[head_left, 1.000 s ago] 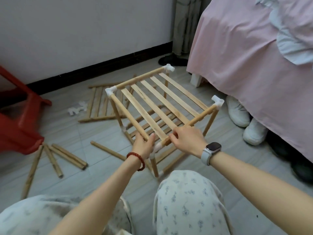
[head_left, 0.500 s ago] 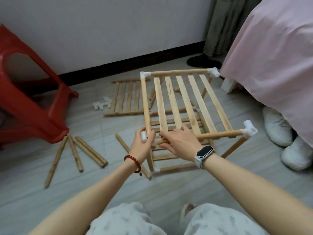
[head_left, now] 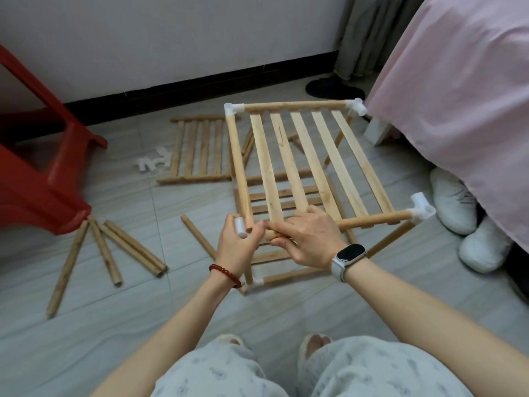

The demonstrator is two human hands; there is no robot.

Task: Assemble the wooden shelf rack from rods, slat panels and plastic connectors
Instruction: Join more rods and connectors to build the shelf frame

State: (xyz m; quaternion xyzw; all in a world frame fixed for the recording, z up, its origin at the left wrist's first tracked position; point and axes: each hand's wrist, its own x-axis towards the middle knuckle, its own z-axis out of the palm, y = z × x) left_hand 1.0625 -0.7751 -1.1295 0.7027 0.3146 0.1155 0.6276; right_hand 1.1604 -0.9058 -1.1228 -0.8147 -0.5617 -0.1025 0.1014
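Both forearms reach forward from the near edge and meet at the middle of the scene. The left hand (head_left: pixel 236 245) has its fingers curled round a white plastic connector (head_left: pixel 240 228), thumb up on the right side; a red bead bracelet (head_left: pixel 225 274) circles its wrist. The right hand (head_left: pixel 307 239), just right of it and touching it at the fingertips, lies palm down with fingers curled round a wooden rod (head_left: pixel 372 222); a watch (head_left: pixel 349 255) sits on its wrist.

Red bead bracelet (head_left: pixel 225 275), white-strapped smartwatch (head_left: pixel 349 257), pale blue patterned trousers (head_left: pixel 372 368), bare forearms.
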